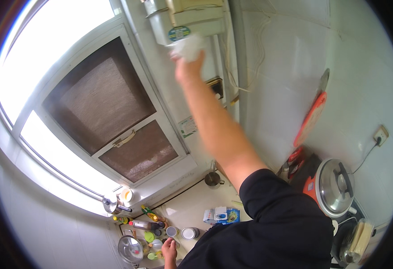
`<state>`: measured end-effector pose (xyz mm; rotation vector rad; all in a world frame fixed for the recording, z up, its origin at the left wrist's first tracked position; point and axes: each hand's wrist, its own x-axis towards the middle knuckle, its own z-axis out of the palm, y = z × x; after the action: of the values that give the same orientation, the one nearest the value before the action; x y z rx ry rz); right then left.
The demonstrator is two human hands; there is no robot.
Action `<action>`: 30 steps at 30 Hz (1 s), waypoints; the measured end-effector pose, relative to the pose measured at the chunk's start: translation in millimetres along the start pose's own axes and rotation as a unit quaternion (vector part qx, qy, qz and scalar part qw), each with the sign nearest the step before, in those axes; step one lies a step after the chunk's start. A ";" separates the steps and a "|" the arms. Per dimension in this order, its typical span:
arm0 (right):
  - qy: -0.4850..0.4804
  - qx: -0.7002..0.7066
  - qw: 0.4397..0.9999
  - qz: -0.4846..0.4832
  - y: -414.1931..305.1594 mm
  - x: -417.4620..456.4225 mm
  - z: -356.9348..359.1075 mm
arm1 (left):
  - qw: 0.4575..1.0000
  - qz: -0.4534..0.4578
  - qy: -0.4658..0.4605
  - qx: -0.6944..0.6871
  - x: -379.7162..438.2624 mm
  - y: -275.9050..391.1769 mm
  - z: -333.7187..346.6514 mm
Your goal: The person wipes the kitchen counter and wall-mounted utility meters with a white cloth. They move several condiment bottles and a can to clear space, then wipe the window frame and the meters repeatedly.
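Note:
My right hand (pixel 188 65) is raised high at arm's length. It holds a crumpled white wipe or cloth (pixel 189 47), blurred, against or just in front of a pale wall-mounted housing (pixel 198 25). A round blue-green sticker (pixel 179 33) with a printed code shows right above the wipe. Low at the left, my left hand (pixel 170 248) has its fingers curled beside several jars and bottles; whether it grips anything is unclear. A blue-and-white pack of wet wipes (pixel 221 215) lies on the counter (pixel 183 205) by my body.
Sauce bottles (pixel 144 224), a lidded steel pot (pixel 130 249) and a tin (pixel 189 233) crowd the counter's left. A metal mug (pixel 212 180) stands near the wall. Loose cables (pixel 231 77) hang beside the housing. At right are an electric cooker (pixel 334 188) and a red-edged cutting board (pixel 310 119).

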<state>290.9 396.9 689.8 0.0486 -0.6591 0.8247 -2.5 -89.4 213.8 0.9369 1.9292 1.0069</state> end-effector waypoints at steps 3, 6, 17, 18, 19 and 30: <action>0.118 0.046 0.990 0.065 -37.8 27.4 5.5 | 0.999 0.006 0.046 -0.003 -19.5 -34.6 -1.0; 0.142 0.033 0.989 0.036 -35.3 17.8 18.3 | 0.997 0.047 0.052 0.042 -5.4 -74.9 -2.9; -0.158 -0.131 0.972 0.113 -27.8 -31.4 87.7 | 0.999 0.008 0.038 -0.003 34.2 -52.8 19.4; -0.179 -0.150 0.967 0.098 -33.8 -37.3 89.1 | 1.000 0.026 0.005 0.016 40.8 -78.0 17.9; -0.202 -0.167 0.962 0.082 -39.0 -39.2 91.8 | 0.998 0.045 -0.025 0.034 47.9 -113.1 17.2; -0.067 -0.311 0.942 -0.107 -117.9 13.7 8.7 | 0.990 0.031 -0.040 0.134 32.7 -118.1 38.7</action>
<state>374.9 322.2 728.9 -0.3938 -1.0006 0.3777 -14.3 -99.1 86.2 1.1760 2.0092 0.7424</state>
